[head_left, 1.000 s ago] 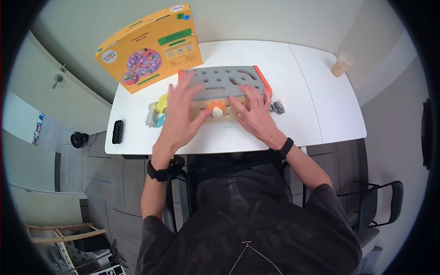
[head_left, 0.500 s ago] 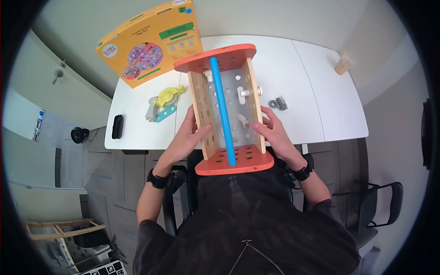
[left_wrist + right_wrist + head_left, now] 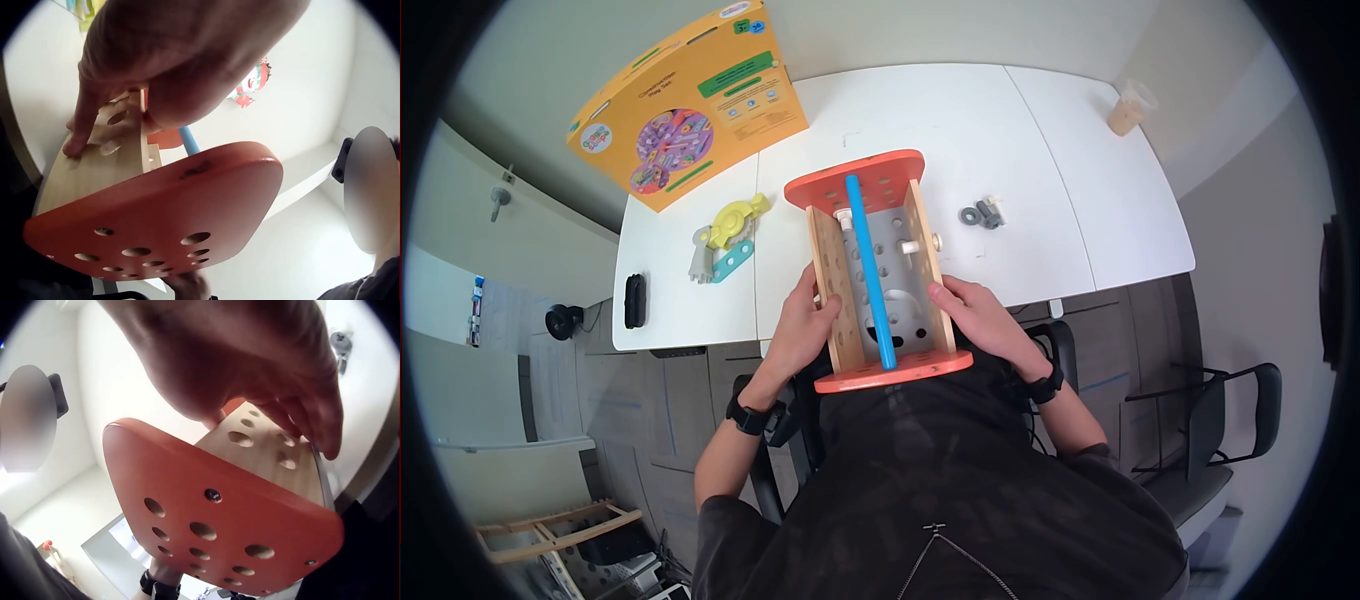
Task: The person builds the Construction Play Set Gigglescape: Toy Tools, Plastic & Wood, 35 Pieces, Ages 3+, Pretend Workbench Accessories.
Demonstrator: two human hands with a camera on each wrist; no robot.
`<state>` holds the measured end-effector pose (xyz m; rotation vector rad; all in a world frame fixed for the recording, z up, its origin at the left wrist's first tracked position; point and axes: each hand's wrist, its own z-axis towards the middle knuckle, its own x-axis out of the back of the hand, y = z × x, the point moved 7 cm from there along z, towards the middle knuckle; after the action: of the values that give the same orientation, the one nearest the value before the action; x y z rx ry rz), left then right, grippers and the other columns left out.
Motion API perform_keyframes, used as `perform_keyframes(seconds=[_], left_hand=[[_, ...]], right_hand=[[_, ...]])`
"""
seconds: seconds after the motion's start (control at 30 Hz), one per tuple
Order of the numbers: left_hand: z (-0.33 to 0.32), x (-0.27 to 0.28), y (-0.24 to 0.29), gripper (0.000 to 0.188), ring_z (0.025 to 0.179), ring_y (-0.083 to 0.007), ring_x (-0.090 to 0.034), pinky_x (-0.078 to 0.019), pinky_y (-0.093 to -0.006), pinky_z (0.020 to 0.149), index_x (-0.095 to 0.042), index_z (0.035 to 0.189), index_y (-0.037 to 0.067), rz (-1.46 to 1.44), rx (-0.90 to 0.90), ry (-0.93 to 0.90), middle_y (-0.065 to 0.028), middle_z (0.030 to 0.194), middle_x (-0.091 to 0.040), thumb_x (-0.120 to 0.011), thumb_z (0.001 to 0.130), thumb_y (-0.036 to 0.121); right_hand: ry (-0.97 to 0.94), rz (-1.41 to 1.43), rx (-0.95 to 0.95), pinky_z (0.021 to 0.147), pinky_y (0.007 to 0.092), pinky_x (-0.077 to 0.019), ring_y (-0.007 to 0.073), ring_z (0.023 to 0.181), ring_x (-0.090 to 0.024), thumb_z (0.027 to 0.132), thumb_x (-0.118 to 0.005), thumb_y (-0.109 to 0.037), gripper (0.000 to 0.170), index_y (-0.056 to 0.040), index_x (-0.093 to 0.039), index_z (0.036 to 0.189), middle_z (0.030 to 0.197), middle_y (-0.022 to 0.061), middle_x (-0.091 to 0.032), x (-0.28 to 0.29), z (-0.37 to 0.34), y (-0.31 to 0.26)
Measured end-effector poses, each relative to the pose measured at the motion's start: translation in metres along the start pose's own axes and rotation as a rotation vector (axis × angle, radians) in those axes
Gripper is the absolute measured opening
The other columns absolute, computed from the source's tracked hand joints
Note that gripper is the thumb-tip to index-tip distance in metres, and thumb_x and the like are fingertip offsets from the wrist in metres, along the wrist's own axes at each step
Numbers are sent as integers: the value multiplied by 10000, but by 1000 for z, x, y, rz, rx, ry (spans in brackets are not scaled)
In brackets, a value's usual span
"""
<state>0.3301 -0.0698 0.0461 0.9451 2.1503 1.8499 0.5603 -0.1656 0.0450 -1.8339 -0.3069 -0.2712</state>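
Toy box [image 3: 900, 371] with red ends, pale wooden sides full of holes, blue bar [image 3: 868, 270], grey base, tilted above the lap at the table's [image 3: 1040, 277] edge, left hand [image 3: 802, 328] and right hand [image 3: 985, 318] clamped on its sides

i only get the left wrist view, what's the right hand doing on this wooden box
Observer: The right hand grips the right side panel of the box, thumb at its edge and fingers on its outer face.
Operator: anything sticking out of that panel
Observer: Yes, a pale peg on the inner side and a round pale knob on the outer.
Operator: any loose parts out to the right
Observer: Yes, small grey and white parts on the table.
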Motion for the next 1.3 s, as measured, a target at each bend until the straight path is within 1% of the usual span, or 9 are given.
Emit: perform_keyframes(seconds=[0.23, 0.27, 0.4, 0.6, 0.7, 0.8, 1.0, 1.2, 1.3], left_hand=[[4, -4, -2, 658, 867, -187, -715, -560, -318, 690, -333, 1598, 46, -4, 18, 12, -199, 1380, -643, -548, 976, 74], [5, -5, 0, 666, 866, -193, -717, -563, -326, 698, -326, 1602, 48, 11, 29, 19, -205, 1392, -637, -547, 974, 73], [7, -5, 5, 722, 977, -276, -732, -586, -368, 773, -244, 1637, 64, 79, 35, 0, -231, 1474, -572, -570, 994, 115], [2, -3, 8, 818, 1490, -384, -405, -537, -418, 1024, -123, 1645, 16, 77, -105, -24, -268, 1643, -307, -617, 1039, 256], [-2, 8, 21, 815, 1557, -391, -273, -420, -460, 1164, -147, 1628, -21, 227, -70, -18, -284, 1663, -234, -628, 1033, 261], [1, 14, 20, 808, 1557, -404, -264, -299, -471, 1242, -169, 1616, -29, 265, -171, 49, -292, 1661, -233, -638, 1026, 263], [3, 20, 40, 707, 1536, -414, -295, -266, -448, 1257, -270, 1577, -6, 419, -323, 179, -275, 1641, -263, -640, 1011, 200], [-7, 13, 97, 290, 1167, -325, -594, -473, -428, 1015, -641, 1261, 50, 406, -567, 201, -154, 1204, -654, -654, 973, 89], [-9, -8, 130, 214, 976, -265, -628, -504, -388, 872, -684, 1182, 48, 370, -635, 123, -92, 1012, -689, -672, 984, 127]], right_hand=[[296, -344, 168, 843, 391, -509, 316, 902, -664, 1082, -534, -375, 450, 31, -683, 1207, 973, 185, -686, 41, 9, -6], [376, -440, 199, 823, 427, -516, 355, 896, -625, 1025, -631, -277, 333, 7, -684, 1192, 975, 177, -629, 53, 15, -6], [545, -859, 294, 830, 443, -503, 331, 996, -589, 914, -745, -180, 358, -42, -673, 1237, 1065, 154, -588, 79, 39, -1], [493, -1088, 250, 840, 427, -473, 318, 1033, -555, 832, -814, -171, 388, -60, -689, 1182, 1096, 139, -572, 82, 73, 5], [477, -1095, 232, 840, 424, -469, 316, 1029, -556, 830, -816, -172, 339, -57, -703, 1128, 1081, 137, -573, 80, 78, 1], [483, -1078, 269, 849, 425, -468, 313, 1031, -557, 830, -816, -168, 298, -55, -712, 1086, 1072, 134, -575, 82, 83, 5], [435, -1051, 290, 859, 426, -466, 290, 1032, -559, 841, -814, -170, 294, -62, -719, 1098, 1055, 112, -586, 84, 86, 1], [354, -438, 373, 822, 373, -481, 220, 899, -551, 863, -818, -172, 360, -100, -719, 1202, 933, 57, -587, 73, 33, -84], [273, -301, 545, 801, 338, -479, 196, 845, -534, 858, -830, -156, 401, -113, -714, 1239, 897, 35, -597, 53, 4, -111]])
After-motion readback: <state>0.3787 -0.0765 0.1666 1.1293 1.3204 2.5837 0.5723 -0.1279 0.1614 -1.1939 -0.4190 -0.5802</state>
